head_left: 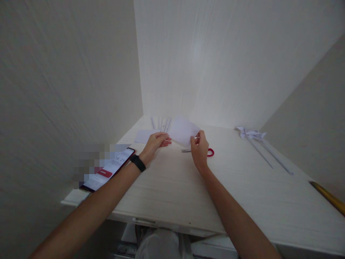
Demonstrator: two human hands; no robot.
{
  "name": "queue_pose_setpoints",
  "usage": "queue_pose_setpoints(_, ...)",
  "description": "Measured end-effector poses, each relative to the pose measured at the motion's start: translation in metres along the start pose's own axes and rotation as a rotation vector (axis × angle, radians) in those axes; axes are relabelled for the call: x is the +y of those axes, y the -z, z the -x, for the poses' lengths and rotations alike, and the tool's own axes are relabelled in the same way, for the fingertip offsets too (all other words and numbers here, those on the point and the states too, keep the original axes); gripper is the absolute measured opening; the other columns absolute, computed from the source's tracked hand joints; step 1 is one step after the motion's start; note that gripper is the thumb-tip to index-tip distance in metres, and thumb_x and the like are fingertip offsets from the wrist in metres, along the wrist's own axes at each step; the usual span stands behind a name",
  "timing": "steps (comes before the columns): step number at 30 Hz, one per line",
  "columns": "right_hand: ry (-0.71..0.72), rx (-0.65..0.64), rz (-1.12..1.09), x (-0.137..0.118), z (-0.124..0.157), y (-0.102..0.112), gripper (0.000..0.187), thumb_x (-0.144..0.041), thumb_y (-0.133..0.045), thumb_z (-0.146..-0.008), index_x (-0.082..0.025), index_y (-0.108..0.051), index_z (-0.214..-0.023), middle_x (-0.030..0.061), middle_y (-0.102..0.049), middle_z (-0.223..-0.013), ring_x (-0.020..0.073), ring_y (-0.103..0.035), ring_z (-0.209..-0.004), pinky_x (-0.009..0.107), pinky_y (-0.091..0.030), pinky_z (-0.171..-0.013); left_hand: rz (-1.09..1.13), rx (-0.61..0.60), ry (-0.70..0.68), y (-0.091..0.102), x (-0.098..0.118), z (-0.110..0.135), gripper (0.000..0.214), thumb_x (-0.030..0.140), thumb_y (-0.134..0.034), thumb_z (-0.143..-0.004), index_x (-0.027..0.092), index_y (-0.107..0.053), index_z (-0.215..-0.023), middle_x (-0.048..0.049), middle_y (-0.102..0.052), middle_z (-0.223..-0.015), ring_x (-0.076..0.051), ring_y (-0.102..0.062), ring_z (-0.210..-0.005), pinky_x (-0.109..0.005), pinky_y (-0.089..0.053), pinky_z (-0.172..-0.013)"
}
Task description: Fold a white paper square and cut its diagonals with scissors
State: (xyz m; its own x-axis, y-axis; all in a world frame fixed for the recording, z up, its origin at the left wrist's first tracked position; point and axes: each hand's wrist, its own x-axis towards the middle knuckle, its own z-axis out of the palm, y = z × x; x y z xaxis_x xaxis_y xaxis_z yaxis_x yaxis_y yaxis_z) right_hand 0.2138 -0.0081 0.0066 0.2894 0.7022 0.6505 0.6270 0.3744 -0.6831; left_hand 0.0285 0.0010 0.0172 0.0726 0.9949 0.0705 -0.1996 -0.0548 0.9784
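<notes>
Both my hands hold one white sheet of paper (183, 130) just above the pale wooden table (172, 194). My left hand (156, 142), with a black band on the wrist, pinches the sheet's left edge. My right hand (198, 148) grips its right lower edge with closed fingers. Red-handled scissors (208, 152) lie on the table right behind my right hand, partly hidden by it.
A phone (109, 168) with a lit screen lies at the table's left edge. Another white sheet (144, 136) and several thin white paper sticks (161, 123) lie at the back. Two paper pinwheels on sticks (258, 142) lie at the right. Walls close in left and behind.
</notes>
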Motion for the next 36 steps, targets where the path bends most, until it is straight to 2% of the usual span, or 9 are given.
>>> queue_pose_setpoints(3, 0.034, 0.007, -0.004, -0.001, 0.0, 0.001, 0.018, -0.027, -0.046, -0.082, -0.02, -0.055, -0.096, -0.0022, -0.051, -0.07, 0.0145, -0.046, -0.06, 0.027, -0.034, -0.06, -0.031, 0.021, -0.017, 0.0, -0.002, -0.002, 0.02, 0.031, -0.074, -0.069, 0.013, -0.067, -0.078, -0.0063, -0.07, -0.081, -0.015, -0.064, -0.074, -0.028, -0.05, -0.073)
queue_pose_setpoints(10, 0.089, 0.006, 0.016, -0.006, 0.002, 0.004, 0.023, -0.027, -0.044, -0.083, -0.018, -0.058, -0.1, -0.0003, -0.055, -0.072, 0.0151, -0.047, -0.062, 0.027, -0.035, -0.061, -0.038, -0.061, 0.027, -0.003, -0.004, 0.001, 0.024, 0.031, -0.077, -0.065, 0.013, -0.069, -0.079, -0.0046, -0.068, -0.078, -0.012, -0.059, -0.069, -0.027, -0.049, -0.071)
queue_pose_setpoints(15, 0.047, 0.039, 0.02, 0.0, 0.002, 0.004, 0.023, -0.027, -0.046, -0.083, -0.018, -0.059, -0.1, 0.0003, -0.057, -0.073, 0.0153, -0.048, -0.062, 0.027, -0.037, -0.062, -0.031, -0.101, 0.012, -0.004, -0.011, 0.0, 0.02, 0.027, -0.077, -0.062, 0.014, -0.069, -0.076, -0.0049, -0.068, -0.081, -0.013, -0.061, -0.073, -0.027, -0.052, -0.073)
queue_pose_setpoints(18, 0.04, 0.037, 0.025, 0.006, 0.001, 0.003, 0.024, -0.026, -0.047, -0.083, -0.018, -0.06, -0.101, 0.0012, -0.059, -0.075, 0.0161, -0.051, -0.065, 0.029, -0.041, -0.065, -0.025, -0.087, 0.024, -0.004, -0.014, -0.001, 0.02, 0.026, -0.078, -0.061, 0.014, -0.068, -0.075, -0.0054, -0.069, -0.082, -0.014, -0.062, -0.076, -0.029, -0.054, -0.074)
queue_pose_setpoints(20, 0.093, 0.023, 0.007, 0.008, 0.001, 0.003, 0.026, -0.025, -0.047, -0.084, -0.018, -0.061, -0.104, 0.0042, -0.062, -0.083, 0.0178, -0.055, -0.072, 0.031, -0.045, -0.07, -0.014, -0.082, 0.03, -0.004, -0.015, -0.001, 0.021, 0.026, -0.079, -0.06, 0.014, -0.068, -0.073, -0.0051, -0.068, -0.081, -0.015, -0.062, -0.076, -0.03, -0.055, -0.075)
queue_pose_setpoints(23, 0.24, -0.031, -0.025, 0.009, 0.001, 0.004, 0.029, -0.025, -0.043, -0.089, -0.02, -0.064, -0.109, 0.0087, -0.065, -0.096, 0.0207, -0.06, -0.086, 0.034, -0.049, -0.078, 0.014, -0.068, 0.022, -0.004, -0.017, -0.001, 0.021, 0.024, -0.079, -0.059, 0.013, -0.067, -0.072, -0.0046, -0.067, -0.079, -0.014, -0.061, -0.076, -0.031, -0.056, -0.076)
queue_pose_setpoints(28, 0.459, -0.213, 0.012, 0.005, 0.003, 0.005, 0.038, -0.019, -0.039, -0.094, -0.024, -0.065, -0.121, 0.0106, -0.063, -0.109, 0.0204, -0.06, -0.1, 0.036, -0.051, -0.087, 0.05, -0.061, 0.017, -0.003, -0.016, -0.001, 0.021, 0.021, -0.078, -0.06, 0.011, -0.068, -0.075, -0.0049, -0.065, -0.081, -0.013, -0.061, -0.076, -0.032, -0.055, -0.081)
queue_pose_setpoints(32, 0.551, -0.346, 0.06, 0.004, 0.004, 0.004, 0.044, -0.014, -0.039, -0.093, -0.027, -0.061, -0.128, 0.0118, -0.06, -0.124, 0.0217, -0.058, -0.109, 0.04, -0.052, -0.091, 0.094, -0.039, 0.023, -0.005, -0.013, 0.001, 0.016, 0.017, -0.076, -0.062, 0.012, -0.066, -0.074, -0.003, -0.064, -0.077, -0.013, -0.061, -0.075, -0.035, -0.055, -0.086)
queue_pose_setpoints(36, 0.609, -0.404, 0.059, 0.005, 0.004, 0.001, 0.046, -0.012, -0.043, -0.09, -0.028, -0.059, -0.131, 0.0126, -0.053, -0.134, 0.0242, -0.052, -0.121, 0.045, -0.05, -0.096, 0.11, -0.071, 0.015, -0.006, -0.01, 0.002, 0.012, 0.017, -0.072, -0.065, 0.012, -0.067, -0.074, -0.0047, -0.067, -0.082, -0.014, -0.063, -0.079, -0.033, -0.054, -0.088)
